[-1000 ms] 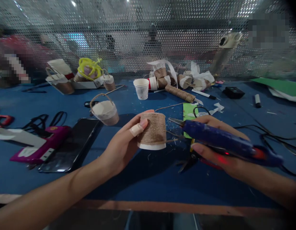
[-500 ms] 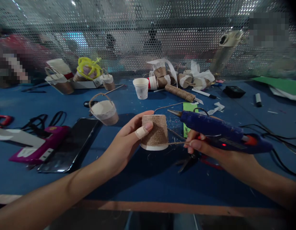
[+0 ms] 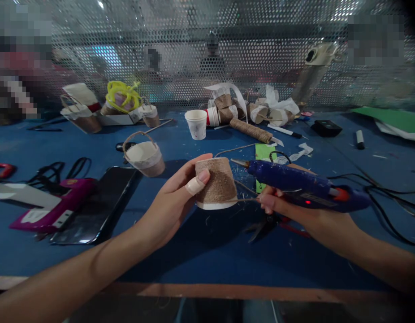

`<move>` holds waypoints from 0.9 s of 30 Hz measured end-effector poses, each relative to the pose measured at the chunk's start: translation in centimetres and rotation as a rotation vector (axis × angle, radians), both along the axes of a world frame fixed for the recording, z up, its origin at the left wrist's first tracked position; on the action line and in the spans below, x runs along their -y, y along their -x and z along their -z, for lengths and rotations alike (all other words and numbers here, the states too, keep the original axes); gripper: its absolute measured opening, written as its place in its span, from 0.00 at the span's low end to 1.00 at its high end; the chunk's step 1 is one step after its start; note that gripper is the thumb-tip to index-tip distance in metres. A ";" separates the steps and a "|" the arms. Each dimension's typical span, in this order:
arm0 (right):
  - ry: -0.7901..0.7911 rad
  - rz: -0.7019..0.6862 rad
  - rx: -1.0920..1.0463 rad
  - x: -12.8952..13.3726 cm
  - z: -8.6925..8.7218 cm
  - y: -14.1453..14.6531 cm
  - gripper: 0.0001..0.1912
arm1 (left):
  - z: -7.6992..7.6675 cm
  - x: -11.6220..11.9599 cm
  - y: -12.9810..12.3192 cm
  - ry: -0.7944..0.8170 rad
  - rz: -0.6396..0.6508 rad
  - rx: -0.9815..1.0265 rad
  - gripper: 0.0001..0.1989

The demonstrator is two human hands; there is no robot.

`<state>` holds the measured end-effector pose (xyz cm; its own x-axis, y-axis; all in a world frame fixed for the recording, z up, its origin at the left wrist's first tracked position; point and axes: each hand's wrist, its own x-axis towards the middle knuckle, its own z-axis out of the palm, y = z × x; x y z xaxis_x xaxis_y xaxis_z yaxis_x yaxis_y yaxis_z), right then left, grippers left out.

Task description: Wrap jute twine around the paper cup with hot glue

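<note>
A paper cup wrapped in brown twine [image 3: 218, 181] is gripped by my left hand [image 3: 180, 197], which has a bandage on its thumb. The cup's white rim faces down and shows below the twine. From near this rim a strand of twine [image 3: 247, 200] runs taut to the pinched fingers of my right hand [image 3: 288, 204]. The same hand also holds a blue glue gun [image 3: 295, 179], with a red light lit on its side. The gun's nozzle points left, close to the cup's upper right side.
Scissors [image 3: 263, 229] lie below my right hand. A small basket [image 3: 145, 157], phone [image 3: 96, 202] and purple power strip [image 3: 56, 206] are at left. Farther back are a white cup [image 3: 196, 124], a twine roll [image 3: 250, 130] and a green paper [image 3: 261, 152]. Black cables [image 3: 389, 215] lie right.
The wrapped cup has tilted slightly and moved a little left. The glue gun has shifted left and slightly down, its nozzle nearer the cup. Both hands keep their hold.
</note>
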<state>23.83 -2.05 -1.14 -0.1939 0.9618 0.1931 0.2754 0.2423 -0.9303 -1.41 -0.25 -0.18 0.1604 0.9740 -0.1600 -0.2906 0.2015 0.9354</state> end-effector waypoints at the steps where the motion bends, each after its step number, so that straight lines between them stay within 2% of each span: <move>1: -0.007 0.004 0.003 -0.1 0.0 0.0 0.11 | 0.0 0.0 0.0 0.003 0.007 0.000 0.23; 10: -0.019 0.051 0.039 -0.1 0.0 0.1 0.14 | -0.1 0.1 0.0 0.009 0.056 0.038 0.23; 18: 0.062 0.050 -0.028 0.1 -0.1 0.5 0.14 | 0.4 0.1 0.0 -0.014 0.097 0.057 0.21; 24: 0.137 0.102 -0.038 0.2 -0.3 0.6 0.14 | 0.7 0.1 0.0 -0.011 0.116 0.087 0.22; 27: 0.125 0.105 -0.047 0.3 -0.3 0.7 0.14 | 0.8 0.1 -0.1 -0.021 0.125 0.101 0.21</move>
<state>23.08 -2.31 -0.84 -0.0848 0.9934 0.0773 0.2489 0.0962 -0.9637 -1.28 -0.36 -1.01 0.2949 0.9483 -0.1170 -0.3572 0.2230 0.9070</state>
